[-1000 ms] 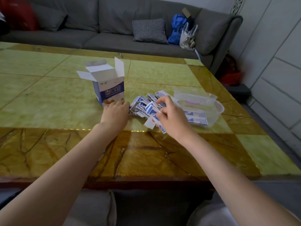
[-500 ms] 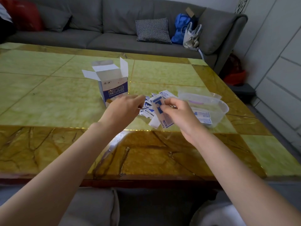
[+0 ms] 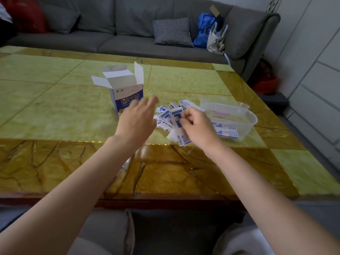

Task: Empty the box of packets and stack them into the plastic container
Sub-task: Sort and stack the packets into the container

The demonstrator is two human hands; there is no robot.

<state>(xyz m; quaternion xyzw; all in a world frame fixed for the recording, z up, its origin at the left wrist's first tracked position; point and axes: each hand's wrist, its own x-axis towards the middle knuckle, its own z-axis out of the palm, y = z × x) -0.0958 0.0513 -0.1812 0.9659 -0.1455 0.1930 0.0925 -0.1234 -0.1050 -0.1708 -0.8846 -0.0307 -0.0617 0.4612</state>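
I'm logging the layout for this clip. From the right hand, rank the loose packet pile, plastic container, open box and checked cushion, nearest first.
From the right hand:
1. Packet pile, just left.
2. Plastic container, right.
3. Open box, farther left.
4. Checked cushion, on the sofa behind.

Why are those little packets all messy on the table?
The packets lie in a loose, jumbled heap on the table, between the open box and the container. Only a few sit inside it. The right hand holds some.
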